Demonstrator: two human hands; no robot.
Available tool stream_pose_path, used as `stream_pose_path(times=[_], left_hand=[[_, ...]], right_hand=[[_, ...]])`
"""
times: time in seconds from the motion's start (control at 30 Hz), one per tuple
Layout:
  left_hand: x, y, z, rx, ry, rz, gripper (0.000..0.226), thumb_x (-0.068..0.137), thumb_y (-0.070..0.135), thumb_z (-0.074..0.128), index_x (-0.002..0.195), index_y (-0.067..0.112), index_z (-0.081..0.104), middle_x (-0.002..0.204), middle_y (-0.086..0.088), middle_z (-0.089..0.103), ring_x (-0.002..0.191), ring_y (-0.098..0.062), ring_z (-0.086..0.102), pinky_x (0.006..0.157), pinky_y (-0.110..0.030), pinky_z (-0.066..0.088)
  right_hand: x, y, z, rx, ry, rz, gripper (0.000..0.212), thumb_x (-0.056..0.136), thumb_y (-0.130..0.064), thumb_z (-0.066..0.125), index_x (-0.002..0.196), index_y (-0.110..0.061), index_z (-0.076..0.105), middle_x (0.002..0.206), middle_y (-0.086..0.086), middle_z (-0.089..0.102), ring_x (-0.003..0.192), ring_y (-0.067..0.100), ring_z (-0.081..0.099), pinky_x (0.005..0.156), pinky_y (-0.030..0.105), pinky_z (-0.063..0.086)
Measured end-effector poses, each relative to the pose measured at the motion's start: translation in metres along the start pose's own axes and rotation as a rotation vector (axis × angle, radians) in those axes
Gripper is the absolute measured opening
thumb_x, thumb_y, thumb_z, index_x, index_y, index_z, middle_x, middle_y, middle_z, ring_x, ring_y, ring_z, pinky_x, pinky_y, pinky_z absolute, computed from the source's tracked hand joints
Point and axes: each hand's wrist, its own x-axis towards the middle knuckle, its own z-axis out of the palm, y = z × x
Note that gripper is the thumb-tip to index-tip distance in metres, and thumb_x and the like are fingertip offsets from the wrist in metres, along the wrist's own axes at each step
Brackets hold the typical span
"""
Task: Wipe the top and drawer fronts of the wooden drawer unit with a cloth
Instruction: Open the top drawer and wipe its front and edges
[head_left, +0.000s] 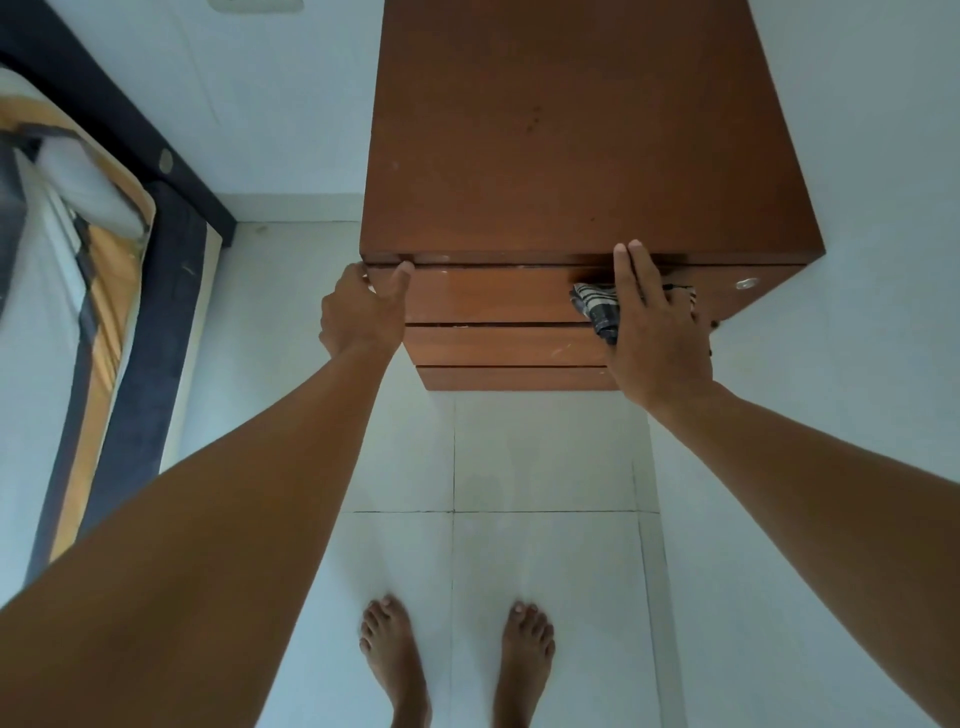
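Step in hand looks like the drawer fronts: R hand, fingers flat, presses black-and-white striped cloth on top drawer front of brown wooden drawer unit, near its R end; L hand grips unit's front-L corner; next prob. a leftward sweep w/ even pressure; no brand/writing legible.

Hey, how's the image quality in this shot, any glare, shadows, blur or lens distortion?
Head view: wide-angle distortion makes the drawer unit taper toward the floor and stretches the frame's edges; light is soft and bluish, with no hard glare, only a faint sheen on the top drawer front; a dark shadow sits under the top's lip by the right hand; the cloth looks slightly soft.
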Motion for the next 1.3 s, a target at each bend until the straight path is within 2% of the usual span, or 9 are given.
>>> stream_pose_path(times=[0.37,0.6,0.7,0.8,0.97,1.07,1.17,1.23,1.3], left_hand=[[-0.002,-0.001,0.001,0.104,0.008,-0.01,0.069,0.094,0.078,0.037,0.129,0.02,0.051,0.121,-0.005,0.069,0.12,-0.035,0.06,0.103,-0.058,0.036],[0.013,-0.003,-0.017,0.234,-0.107,0.052,0.071,0.091,0.083,0.033,0.134,0.028,0.048,0.13,-0.004,0.064,0.126,-0.038,0.057,0.108,-0.071,0.027],[0.015,-0.003,-0.023,0.222,-0.137,0.062,0.065,0.091,0.081,0.036,0.127,0.029,0.051,0.123,0.0,0.064,0.122,-0.035,0.058,0.109,-0.069,0.027],[0.012,-0.002,-0.025,0.226,-0.131,0.073,0.061,0.093,0.078,0.037,0.119,0.026,0.056,0.105,0.006,0.059,0.116,-0.032,0.059,0.11,-0.066,0.031],[0.011,-0.004,-0.027,0.293,-0.112,0.109,0.067,0.092,0.081,0.034,0.113,0.024,0.062,0.102,0.0,0.066,0.112,-0.035,0.063,0.108,-0.066,0.035],[0.014,-0.007,-0.028,0.352,-0.13,0.104,0.065,0.089,0.085,0.031,0.096,0.026,0.059,0.093,0.004,0.059,0.107,-0.034,0.063,0.109,-0.067,0.032],[0.006,-0.007,-0.026,0.278,-0.097,0.087,0.061,0.092,0.081,0.032,0.092,0.024,0.056,0.088,0.006,0.06,0.098,-0.028,0.062,0.109,-0.066,0.035],[-0.006,-0.015,-0.026,0.144,-0.108,0.073,0.054,0.096,0.074,0.036,0.099,0.024,0.056,0.093,0.005,0.064,0.099,-0.027,0.063,0.107,-0.059,0.04],[-0.018,-0.031,-0.03,0.078,-0.16,0.172,0.049,0.098,0.063,0.043,0.124,0.023,0.056,0.114,-0.001,0.07,0.109,-0.028,0.065,0.103,-0.05,0.048]], right_hand=[[0.001,0.001,0.007,0.022,-0.01,-0.003,0.099,0.091,-0.03,0.07,0.162,-0.017,0.003,0.171,0.004,0.004,0.115,0.044,0.053,0.084,0.055,0.055],[0.002,0.0,0.004,0.014,-0.033,0.0,0.097,0.093,-0.031,0.066,0.162,-0.016,0.0,0.171,0.003,0.0,0.114,0.044,0.053,0.084,0.052,0.052],[0.003,-0.001,0.004,0.02,-0.045,0.007,0.097,0.093,-0.032,0.066,0.162,-0.016,-0.001,0.171,0.003,-0.001,0.112,0.044,0.055,0.087,0.052,0.051],[0.003,0.0,0.005,0.031,-0.04,0.006,0.096,0.093,-0.03,0.066,0.162,-0.016,0.001,0.171,0.003,0.0,0.11,0.044,0.056,0.086,0.053,0.053],[0.003,0.002,0.004,0.024,-0.058,-0.004,0.096,0.092,-0.026,0.067,0.162,-0.017,0.002,0.17,0.003,0.0,0.106,0.043,0.057,0.081,0.052,0.055],[0.004,0.003,0.006,0.011,-0.054,-0.002,0.098,0.092,-0.025,0.068,0.162,-0.017,0.0,0.17,0.002,-0.002,0.103,0.04,0.056,0.079,0.051,0.056],[0.003,0.001,0.007,0.011,-0.053,0.005,0.097,0.094,-0.025,0.066,0.161,-0.018,-0.004,0.17,0.001,-0.006,0.102,0.04,0.054,0.079,0.051,0.055],[0.0,-0.004,0.004,0.034,-0.051,0.025,0.097,0.094,-0.024,0.066,0.161,-0.019,-0.004,0.17,0.001,-0.005,0.109,0.042,0.054,0.08,0.052,0.053],[-0.011,-0.013,-0.004,0.089,-0.019,0.0,0.095,0.092,-0.021,0.068,0.162,-0.019,0.004,0.17,0.006,0.008,0.122,0.044,0.052,0.088,0.055,0.053]])
